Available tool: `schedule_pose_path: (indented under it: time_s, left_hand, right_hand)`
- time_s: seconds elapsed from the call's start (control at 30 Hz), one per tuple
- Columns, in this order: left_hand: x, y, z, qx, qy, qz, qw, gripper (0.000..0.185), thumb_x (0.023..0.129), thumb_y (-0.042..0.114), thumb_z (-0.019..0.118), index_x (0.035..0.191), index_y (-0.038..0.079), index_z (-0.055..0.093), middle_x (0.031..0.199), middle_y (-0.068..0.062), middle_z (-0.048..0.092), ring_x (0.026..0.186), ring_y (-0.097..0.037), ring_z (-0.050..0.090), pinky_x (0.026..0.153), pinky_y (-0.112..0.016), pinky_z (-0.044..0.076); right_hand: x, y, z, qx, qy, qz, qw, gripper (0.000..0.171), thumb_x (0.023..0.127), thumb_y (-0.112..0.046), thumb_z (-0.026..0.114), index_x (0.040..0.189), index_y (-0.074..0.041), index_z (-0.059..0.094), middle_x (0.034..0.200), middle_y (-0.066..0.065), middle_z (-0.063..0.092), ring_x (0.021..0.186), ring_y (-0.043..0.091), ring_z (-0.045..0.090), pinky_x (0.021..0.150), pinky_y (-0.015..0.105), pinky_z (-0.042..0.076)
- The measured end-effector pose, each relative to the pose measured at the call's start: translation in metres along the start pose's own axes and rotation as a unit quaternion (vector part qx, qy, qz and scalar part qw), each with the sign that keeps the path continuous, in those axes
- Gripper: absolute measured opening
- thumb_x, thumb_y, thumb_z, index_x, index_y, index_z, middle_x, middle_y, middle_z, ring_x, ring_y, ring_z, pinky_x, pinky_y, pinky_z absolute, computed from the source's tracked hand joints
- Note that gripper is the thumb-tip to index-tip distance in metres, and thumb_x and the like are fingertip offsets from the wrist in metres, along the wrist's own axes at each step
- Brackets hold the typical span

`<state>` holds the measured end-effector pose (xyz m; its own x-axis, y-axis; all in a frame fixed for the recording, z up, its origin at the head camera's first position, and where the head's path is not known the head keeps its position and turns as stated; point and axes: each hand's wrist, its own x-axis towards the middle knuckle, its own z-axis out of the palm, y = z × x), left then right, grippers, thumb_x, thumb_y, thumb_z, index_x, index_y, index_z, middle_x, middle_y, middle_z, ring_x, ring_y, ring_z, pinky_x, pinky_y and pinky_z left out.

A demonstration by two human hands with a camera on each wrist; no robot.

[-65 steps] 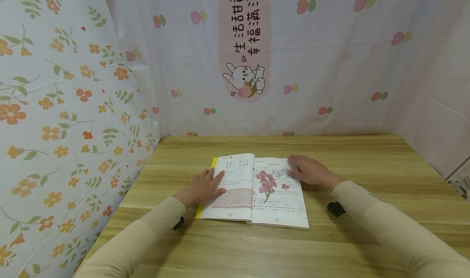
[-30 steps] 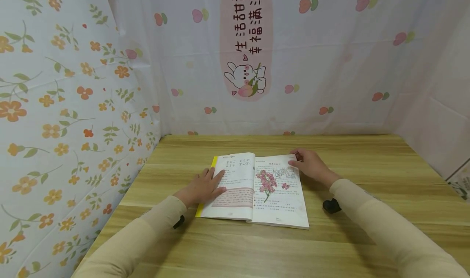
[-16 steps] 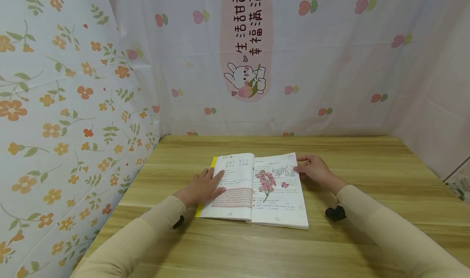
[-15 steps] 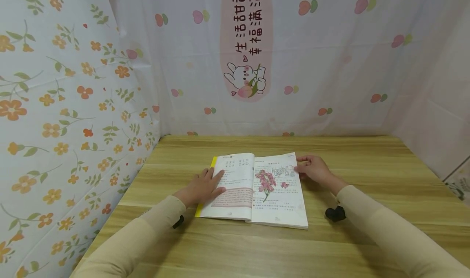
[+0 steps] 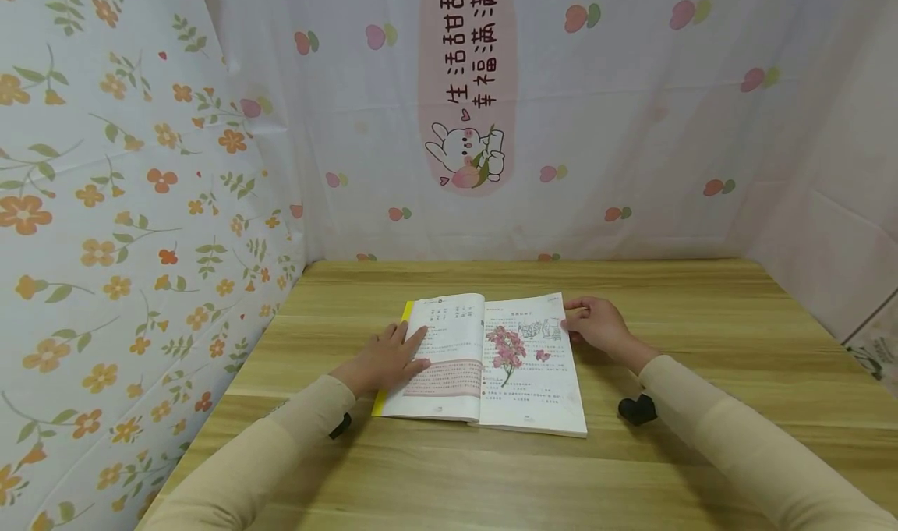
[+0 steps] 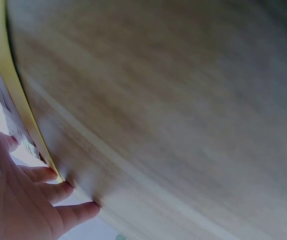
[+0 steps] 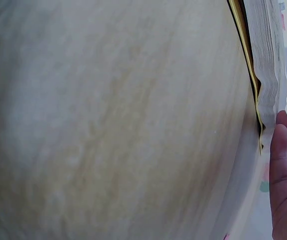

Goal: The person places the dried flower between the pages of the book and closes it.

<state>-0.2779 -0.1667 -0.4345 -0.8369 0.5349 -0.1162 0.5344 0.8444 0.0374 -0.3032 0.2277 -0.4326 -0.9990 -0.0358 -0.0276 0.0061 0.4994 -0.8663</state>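
An open illustrated textbook (image 5: 484, 363) lay flat near the middle of a wooden desk (image 5: 701, 336), its pages showing a pink flower drawing, a small grey sketch and lines of printed text too small to read. A yellow cover edge showed along the book's left side. The person's left hand (image 5: 386, 359) rested on the book's left page with fingers straight and spread, its grip loose and holding nothing, palm pressing the paper. The right hand (image 5: 596, 324) sat at the far right corner of the book, fingers lightly curled against the edge of the right-hand page; whether that grip actually pinched a page could not be told from the head view, and the right wrist view showed only fingertips (image 7: 283, 165) just beside the stacked page edges (image 7: 268, 65). Both arms wore beige sleeves (image 5: 737, 437).

Behind the book, a white curtain (image 5: 631, 125) printed with small peaches carried a pink oval panel (image 5: 466, 79) bearing the Chinese characters 生活甜甜 and 幸福满满 above a cartoon rabbit holding a peach. To the left of the book hung a sheet (image 5: 105, 203) patterned with orange flowers and green sprigs. No containers were on the desk.
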Motion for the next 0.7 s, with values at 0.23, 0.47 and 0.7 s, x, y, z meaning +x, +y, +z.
schedule_pose_path:
  time_s: [0.23, 0.47, 0.7]
  left_hand:
    - [0.000, -0.001, 0.001, -0.004, -0.004, -0.002, 1.0000, 0.070, 0.102, 0.052, 0.036, 0.155, 0.008, 0.023, 0.151, -0.031, 0.025, 0.138, -0.046, 0.024, 0.099, -0.065, 0.030]
    - [0.000, -0.001, 0.000, 0.002, -0.004, 0.002, 1.0000, 0.069, 0.102, 0.052, 0.036, 0.155, 0.008, 0.024, 0.150, -0.031, 0.026, 0.137, -0.046, 0.026, 0.098, -0.065, 0.032]
    - [0.001, 0.000, 0.000, -0.002, -0.005, -0.004, 1.0000, 0.069, 0.102, 0.051, 0.037, 0.154, 0.008, 0.024, 0.150, -0.031, 0.025, 0.138, -0.046, 0.025, 0.099, -0.064, 0.031]
  right_hand:
    - [-0.001, -0.004, 0.002, 0.033, -0.010, 0.016, 0.999, 0.049, 0.095, -0.024, 0.065, 0.130, 0.007, 0.053, 0.099, 0.012, 0.069, 0.082, 0.019, 0.066, 0.078, 0.038, 0.052]
    - [-0.010, -0.018, 0.013, 0.233, -0.102, 0.015, 0.967, 0.073, 0.100, -0.057, 0.036, 0.134, 0.007, 0.043, 0.098, 0.006, 0.065, 0.084, 0.018, 0.064, 0.074, 0.034, 0.052]
    - [-0.030, -0.040, 0.032, 0.370, -0.214, -0.025, 0.904, 0.087, 0.090, -0.073, 0.015, 0.122, -0.001, 0.050, 0.098, 0.005, 0.070, 0.087, 0.017, 0.069, 0.073, 0.033, 0.054]
